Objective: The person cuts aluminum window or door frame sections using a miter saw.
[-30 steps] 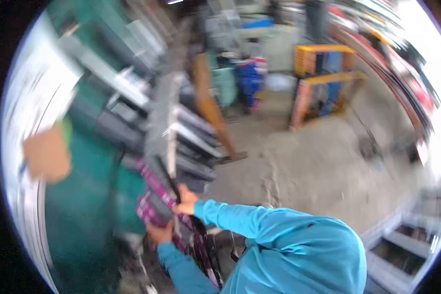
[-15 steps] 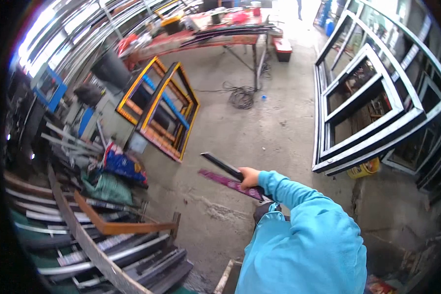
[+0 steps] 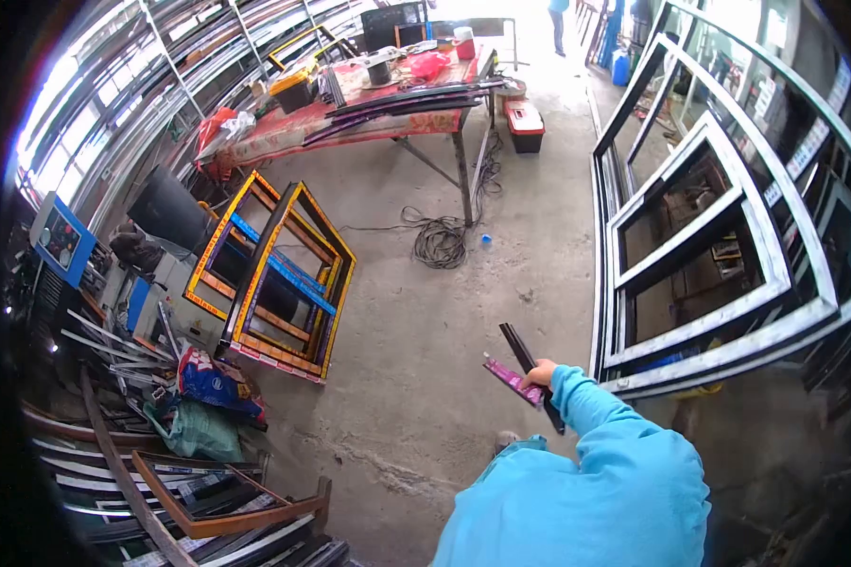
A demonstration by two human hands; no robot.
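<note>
My right hand point(image 3: 539, 373) is grasping two strips at once, its fingers closing around a black strip point(image 3: 515, 344) and a purple-faced strip point(image 3: 506, 374). Both are pointing up and to the left, towards the bench point(image 3: 272, 135), and I am holding them well apart from it, on my near side and to the right. My left hand is staying out of sight, so I cannot tell what its fingers are doing.

The bench, with its worn red cover, is carrying a bundle of long dark strips point(image 3: 397, 107), a red jug point(image 3: 463, 43) and a yellow-topped box point(image 3: 292, 89). A coil of cable point(image 3: 440, 244) is lying on the floor point(image 3: 425, 331) just in front of its right-hand leg, while a red toolbox point(image 3: 525, 126) is sitting beside its right end. Frames with yellow and orange edges point(image 3: 276, 357) are standing on the near side of the bench, below its left half. White-faced window frames point(image 3: 773, 276) are leaning well to its right. Beyond the bench, also to the right, another person point(image 3: 558, 30) is standing.
</note>
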